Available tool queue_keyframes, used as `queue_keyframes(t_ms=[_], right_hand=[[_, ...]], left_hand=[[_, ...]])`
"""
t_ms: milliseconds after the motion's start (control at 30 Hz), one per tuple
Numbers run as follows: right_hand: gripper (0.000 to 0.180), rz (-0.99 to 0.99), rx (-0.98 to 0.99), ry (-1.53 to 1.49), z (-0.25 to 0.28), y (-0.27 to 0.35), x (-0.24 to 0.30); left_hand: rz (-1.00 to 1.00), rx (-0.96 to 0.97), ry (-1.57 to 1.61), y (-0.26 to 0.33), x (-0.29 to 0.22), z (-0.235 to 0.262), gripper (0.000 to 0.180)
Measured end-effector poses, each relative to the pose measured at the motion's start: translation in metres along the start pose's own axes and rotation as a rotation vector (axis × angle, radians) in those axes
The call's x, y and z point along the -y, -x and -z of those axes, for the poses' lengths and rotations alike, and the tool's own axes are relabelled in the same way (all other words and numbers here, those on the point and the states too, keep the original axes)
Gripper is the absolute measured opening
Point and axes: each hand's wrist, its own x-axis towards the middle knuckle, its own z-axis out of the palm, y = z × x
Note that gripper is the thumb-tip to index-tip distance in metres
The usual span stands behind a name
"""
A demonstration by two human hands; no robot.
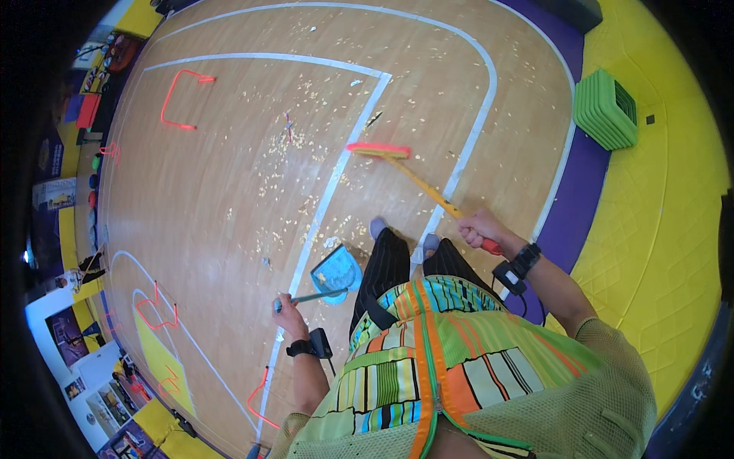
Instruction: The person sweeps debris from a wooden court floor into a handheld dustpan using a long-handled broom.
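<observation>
The person is standing on a wooden court floor (229, 183) marked with white lines, sweeping scattered pale crumbs (306, 145) with a broom (413, 177) and a dustpan (336, 274). The right hand (478, 226) is gripping the upper part of the broom's yellow handle, fingers wrapped fully closed around it just above a red grip, and the pink-topped bristle head is resting on the floor well beyond the dustpan, just right of the white line that runs past the pan. The left hand (289, 306) is closed around the end of the dustpan's long thin handle, holding the blue pan low at the floor just in front of the person's feet (378, 227). The crumbs are lying mostly beyond the dustpan and to its left, thickest along the white line, with a thinner trail reaching up toward the pan's mouth. To do this stroke well, it seems best to be drawing the bristles back toward the dustpan in short, light pulls so the flakes are gathering rather than scattering, keeping the pan's lip flat against the wood and angled to face the broom. A stack of green mats (605, 109) is sitting far to the right of the dustpan, and orange hurdles (180, 99) are standing far to its left.
</observation>
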Motion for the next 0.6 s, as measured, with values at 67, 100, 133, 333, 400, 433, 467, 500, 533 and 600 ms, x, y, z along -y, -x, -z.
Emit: queue_keyframes(t_ms=[67, 100, 133, 333, 400, 433, 467, 500, 533, 600], right_hand=[[0.02, -0.062, 0.072, -0.118, -0.006, 0.019, 0.024], [0.02, -0.062, 0.06, -0.102, -0.013, 0.024, 0.034], [0.02, -0.063, 0.049, -0.086, -0.022, 0.028, 0.043], [0.022, 0.016, -0.013, 0.036, -0.05, -0.019, 0.086], [0.023, 0.025, -0.038, 0.093, -0.068, -0.039, 0.095], [0.024, 0.019, -0.074, 0.139, -0.081, -0.049, 0.101], [0.024, 0.018, -0.116, 0.184, -0.094, -0.056, 0.116], [0.025, 0.02, -0.137, 0.205, -0.105, -0.066, 0.125], [0.026, 0.022, -0.159, 0.226, -0.115, -0.077, 0.128], [0.024, -0.009, -0.185, 0.252, -0.14, -0.085, 0.121]], left_hand=[[-0.01, 0.022, 0.044, -0.016, -0.017, -0.008, 0.018], [-0.015, 0.034, 0.067, -0.026, -0.021, -0.013, 0.018], [-0.01, 0.039, 0.109, -0.039, -0.021, -0.02, 0.016], [-0.024, 0.174, 0.208, -0.107, -0.034, -0.072, 0.013], [-0.058, 0.226, 0.192, -0.126, -0.035, -0.077, 0.013], [-0.081, 0.259, 0.179, -0.132, -0.036, -0.083, 0.013], [-0.106, 0.296, 0.171, -0.142, -0.044, -0.093, 0.013], [-0.101, 0.324, 0.164, -0.153, -0.052, -0.1, 0.014], [-0.097, 0.354, 0.157, -0.163, -0.061, -0.108, 0.015], [-0.117, 0.388, 0.084, -0.175, -0.056, -0.116, 0.016]])
